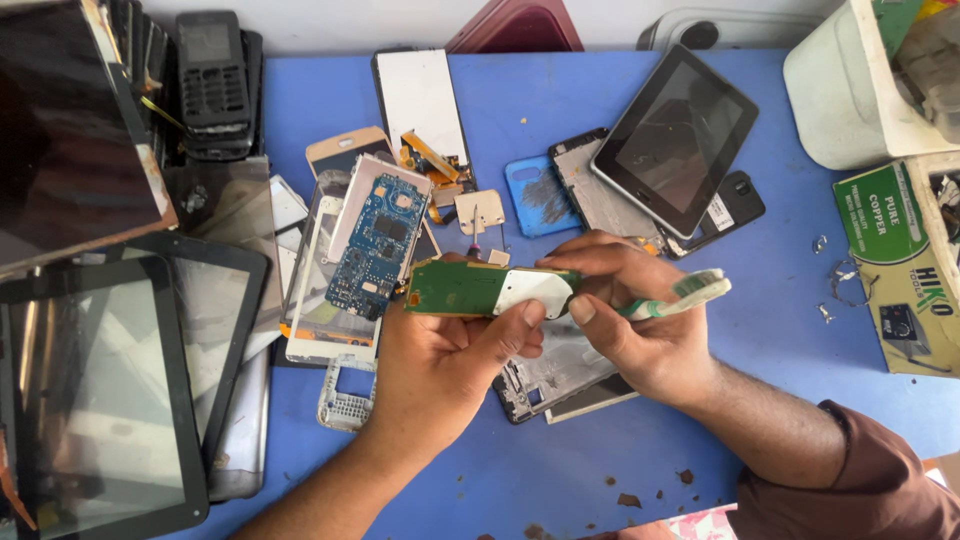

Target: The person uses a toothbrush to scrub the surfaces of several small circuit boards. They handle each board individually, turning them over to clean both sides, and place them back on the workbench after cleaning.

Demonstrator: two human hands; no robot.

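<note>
My left hand (440, 365) holds a green phone circuit board (470, 288) with a white metal shield, thumb pressed on its right end. My right hand (625, 320) grips a green and white toothbrush (690, 293), its bristle end meeting the board's right edge under my fingers. Both hands hover above the blue table (780, 300). A dark phone frame (560, 375) lies just beneath them.
A phone with an exposed blue board (375, 245) lies left of the hands. Tablets and screens (100, 380) pile up at the left, keypad phones (212, 80) at the back. A cracked tablet (678, 135), blue case (535, 195), white tub (860, 90) and green box (890, 250) stand right.
</note>
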